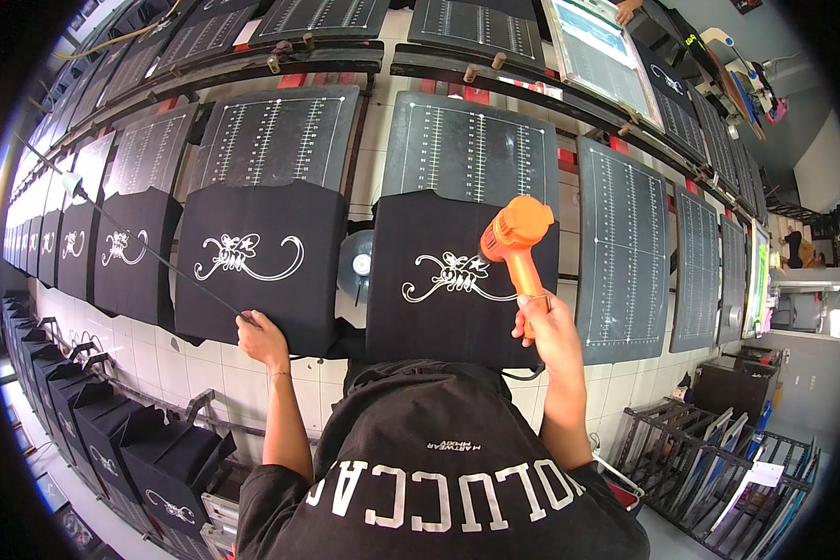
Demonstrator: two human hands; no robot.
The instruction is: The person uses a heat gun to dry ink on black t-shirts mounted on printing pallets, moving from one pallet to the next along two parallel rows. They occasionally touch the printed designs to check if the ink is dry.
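My right hand (553, 334) is closed around the handle of an orange heat gun (523, 245). Its head is over the right part of a black shirt (457, 331) laid on a board, covering some of the white swirling print (450, 276). To the left, my left hand (264, 342) grips a thin black cord (173, 257) that stretches up to the far left. That hand is at the lower edge of a second black shirt (252, 205), which bears a similar white print. Where the cord runs beyond my left hand is hard to make out.
Dark boards with ruled white marks (622, 247) line both sides of long metal rails (252, 70). More printed shirts (121, 238) continue left. A framed screen (599, 58) lies at the upper right, near another person's hand (628, 9). Black racks (719, 467) stand lower right.
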